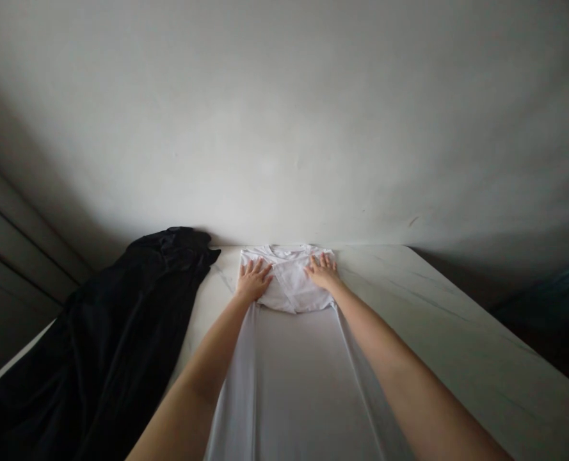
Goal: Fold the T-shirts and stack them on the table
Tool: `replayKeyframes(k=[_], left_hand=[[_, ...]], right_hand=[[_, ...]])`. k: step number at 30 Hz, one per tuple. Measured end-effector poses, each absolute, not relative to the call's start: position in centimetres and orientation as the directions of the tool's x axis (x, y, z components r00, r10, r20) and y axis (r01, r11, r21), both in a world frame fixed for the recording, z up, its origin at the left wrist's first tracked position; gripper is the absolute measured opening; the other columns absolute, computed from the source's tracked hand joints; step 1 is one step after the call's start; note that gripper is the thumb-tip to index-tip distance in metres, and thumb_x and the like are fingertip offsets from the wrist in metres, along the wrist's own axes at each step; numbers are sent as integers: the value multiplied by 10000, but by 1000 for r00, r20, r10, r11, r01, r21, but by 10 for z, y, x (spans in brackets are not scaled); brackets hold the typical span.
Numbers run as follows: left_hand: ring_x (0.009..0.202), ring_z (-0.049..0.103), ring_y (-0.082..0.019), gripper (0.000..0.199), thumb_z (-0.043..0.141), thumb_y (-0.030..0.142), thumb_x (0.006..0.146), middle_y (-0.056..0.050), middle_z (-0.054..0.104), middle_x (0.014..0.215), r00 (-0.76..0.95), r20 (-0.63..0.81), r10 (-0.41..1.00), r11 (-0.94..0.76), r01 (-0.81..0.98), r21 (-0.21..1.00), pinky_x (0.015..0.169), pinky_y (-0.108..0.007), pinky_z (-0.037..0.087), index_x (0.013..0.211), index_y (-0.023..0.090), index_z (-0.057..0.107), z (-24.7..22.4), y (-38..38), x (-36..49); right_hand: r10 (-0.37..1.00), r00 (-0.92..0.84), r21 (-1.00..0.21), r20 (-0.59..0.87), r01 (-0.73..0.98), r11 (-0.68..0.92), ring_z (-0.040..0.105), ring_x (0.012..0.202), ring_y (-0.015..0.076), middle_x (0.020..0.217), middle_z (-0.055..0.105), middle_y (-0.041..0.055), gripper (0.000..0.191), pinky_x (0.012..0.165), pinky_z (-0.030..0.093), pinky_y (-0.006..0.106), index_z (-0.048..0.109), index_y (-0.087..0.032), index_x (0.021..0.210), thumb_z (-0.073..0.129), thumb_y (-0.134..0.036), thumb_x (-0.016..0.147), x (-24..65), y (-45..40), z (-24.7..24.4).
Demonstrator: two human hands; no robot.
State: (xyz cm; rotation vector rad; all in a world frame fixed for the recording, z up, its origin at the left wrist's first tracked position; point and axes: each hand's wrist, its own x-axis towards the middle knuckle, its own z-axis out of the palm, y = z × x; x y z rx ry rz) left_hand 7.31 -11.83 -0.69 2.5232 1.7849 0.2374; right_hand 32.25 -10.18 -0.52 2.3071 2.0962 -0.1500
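Note:
A white T-shirt (294,378) lies flat on a white marble-patterned table (423,307), its collar (284,251) at the far end. The part near the collar has a folded-over layer, and the long smooth body stretches toward me past the bottom of the view. My left hand (254,280) rests flat on the shirt's left side, fingers spread. My right hand (323,272) presses flat on the right side, also with fingers apart. Neither hand grips the cloth.
A crumpled black garment (106,339) lies along the table's left side, close to the shirt. A pale wall (284,128) rises behind the table's far edge. Grey cabinet panels (15,256) stand at the left, and a dark area lies beyond the right edge.

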Motion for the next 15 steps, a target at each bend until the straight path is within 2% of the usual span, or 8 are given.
replayKeyframes(k=[4,11,15], left_hand=[[1482,161,-350,570,321,485,977,-67,232,1615,384,12,923,-381,912,153,1153,-590,186,1518,307,313,-9,-141,76],[1487,150,-331,558,319,475,990,-61,231,1614,595,3,804,-591,798,121,1174,-552,180,1514,281,329,-13,-213,67],[1496,102,-316,601,303,518,991,-52,194,1622,721,-28,693,-716,692,97,1193,-521,142,1539,273,259,-10,-267,54]], right_hand=[[991,-128,-96,-25,987,125,144,1489,263,1627,135,110,595,1179,140,490,258,-224,1546,280,-488,1012,279,-142,-8],[973,-231,-187,18,955,230,157,1486,260,1617,188,84,559,1191,152,474,305,-217,1530,284,-456,1026,247,-208,-7],[895,-446,-238,-9,870,432,152,1488,225,1612,205,69,550,1196,164,436,316,-216,1523,308,-452,1027,265,-256,-9]])
